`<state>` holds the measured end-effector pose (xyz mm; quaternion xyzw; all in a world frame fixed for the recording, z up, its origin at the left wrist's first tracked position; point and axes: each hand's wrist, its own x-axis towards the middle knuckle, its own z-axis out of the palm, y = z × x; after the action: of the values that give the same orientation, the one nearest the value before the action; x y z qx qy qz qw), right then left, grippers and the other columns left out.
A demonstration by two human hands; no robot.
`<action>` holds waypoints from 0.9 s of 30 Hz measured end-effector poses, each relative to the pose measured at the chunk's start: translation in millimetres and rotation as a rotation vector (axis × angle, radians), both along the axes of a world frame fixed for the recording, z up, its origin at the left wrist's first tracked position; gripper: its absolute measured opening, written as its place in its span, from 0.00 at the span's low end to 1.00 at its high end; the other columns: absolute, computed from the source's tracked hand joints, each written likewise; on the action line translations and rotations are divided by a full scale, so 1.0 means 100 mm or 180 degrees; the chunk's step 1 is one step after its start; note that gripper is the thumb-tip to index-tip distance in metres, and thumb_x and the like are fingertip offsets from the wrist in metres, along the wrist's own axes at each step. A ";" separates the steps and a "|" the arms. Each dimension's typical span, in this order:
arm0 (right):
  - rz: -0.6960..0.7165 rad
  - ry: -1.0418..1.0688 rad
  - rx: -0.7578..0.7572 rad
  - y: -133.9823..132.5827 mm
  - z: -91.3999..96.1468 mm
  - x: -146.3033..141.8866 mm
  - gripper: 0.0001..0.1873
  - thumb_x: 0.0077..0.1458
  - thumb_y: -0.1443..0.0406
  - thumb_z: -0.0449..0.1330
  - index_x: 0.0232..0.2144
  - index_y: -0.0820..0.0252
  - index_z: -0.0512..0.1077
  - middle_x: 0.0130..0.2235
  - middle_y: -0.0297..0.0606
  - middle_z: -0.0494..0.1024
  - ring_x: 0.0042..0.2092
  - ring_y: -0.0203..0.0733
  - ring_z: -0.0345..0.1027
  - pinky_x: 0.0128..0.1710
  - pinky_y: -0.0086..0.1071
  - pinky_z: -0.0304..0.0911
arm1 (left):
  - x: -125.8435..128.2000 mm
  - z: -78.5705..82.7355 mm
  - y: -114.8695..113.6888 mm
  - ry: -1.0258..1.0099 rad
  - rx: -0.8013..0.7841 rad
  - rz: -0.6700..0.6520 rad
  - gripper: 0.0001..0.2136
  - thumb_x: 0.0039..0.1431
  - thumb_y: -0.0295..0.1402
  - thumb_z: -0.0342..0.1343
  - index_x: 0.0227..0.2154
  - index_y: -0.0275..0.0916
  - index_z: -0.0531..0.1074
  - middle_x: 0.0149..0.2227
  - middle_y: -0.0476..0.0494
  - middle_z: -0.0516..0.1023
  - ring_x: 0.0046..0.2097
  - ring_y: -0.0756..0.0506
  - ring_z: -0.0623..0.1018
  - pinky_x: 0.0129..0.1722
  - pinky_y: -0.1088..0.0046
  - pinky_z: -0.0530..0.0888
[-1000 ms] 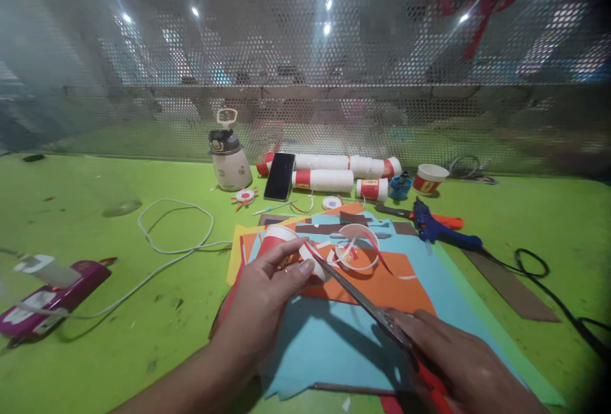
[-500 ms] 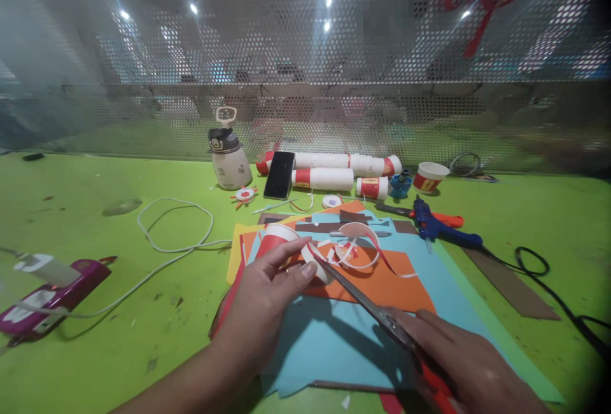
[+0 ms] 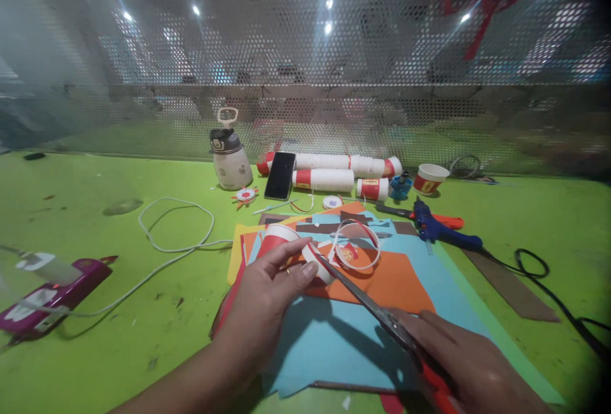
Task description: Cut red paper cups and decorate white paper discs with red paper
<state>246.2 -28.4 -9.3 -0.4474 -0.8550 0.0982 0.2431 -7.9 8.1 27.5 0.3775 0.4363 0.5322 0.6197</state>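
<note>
The left hand point(image 3: 267, 293) pinches a small white piece of paper cup point(image 3: 322, 273), with the thumb and pointing finger pressed on it. A thin red strip point(image 3: 314, 250) runs along the edge of this cup piece. The right hand point(image 3: 461, 353) is closed around the red handles of the scissors point(image 3: 367, 299), but some of its fingers are hidden, so I cannot tell how each one bends. The tips of the scissors are right at the edge of the cup piece, over the sheets of paper. Just behind the left hand is a red and white cup point(image 3: 282, 233), partly covered by the fingers. To the right of the cup piece is a thin white ring point(image 3: 379, 252), with little red and white scraps point(image 3: 351, 252) near it. Under all this lie an orange sheet point(image 3: 401, 280) and a blue sheet point(image 3: 329, 344), on a green table point(image 3: 167, 318). At the back, a stack of cups point(image 3: 329, 180) lies on its side, with a phone point(image 3: 280, 175) and a bottle point(image 3: 231, 166) to its left. A blue glue gun point(image 3: 432, 226) is on the right, and a purple plug box point(image 3: 86, 283) is on the left.
</note>
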 end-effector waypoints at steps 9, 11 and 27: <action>0.0010 0.0050 -0.0511 0.00 -0.11 0.04 0.21 0.56 0.67 0.55 0.53 0.56 0.70 0.38 0.43 0.77 0.39 0.46 0.73 0.37 0.35 0.70 | -0.02 0.03 0.01 0.0080 0.0071 0.0047 0.22 0.50 0.35 0.67 0.49 0.38 0.74 0.39 0.41 0.81 0.41 0.44 0.81 0.46 0.65 0.74; 0.0004 0.0023 -0.0391 0.00 -0.08 0.03 0.20 0.56 0.66 0.56 0.52 0.56 0.71 0.37 0.43 0.78 0.37 0.45 0.74 0.35 0.34 0.70 | -0.01 0.03 0.01 0.0091 0.0056 0.0115 0.23 0.49 0.35 0.68 0.49 0.37 0.73 0.39 0.41 0.82 0.40 0.44 0.81 0.44 0.67 0.75; -0.0075 -0.0007 -0.0081 -0.03 -0.04 -0.01 0.23 0.54 0.69 0.56 0.53 0.56 0.70 0.34 0.39 0.77 0.34 0.44 0.73 0.31 0.32 0.69 | 0.04 0.03 -0.03 0.0048 0.0091 0.0247 0.23 0.48 0.34 0.69 0.48 0.38 0.73 0.42 0.40 0.82 0.43 0.45 0.80 0.46 0.69 0.74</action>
<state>245.0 -30.9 -13.0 -0.4607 -0.8486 0.1058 0.2376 -3.4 4.6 30.4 0.3732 0.4476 0.5591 0.5897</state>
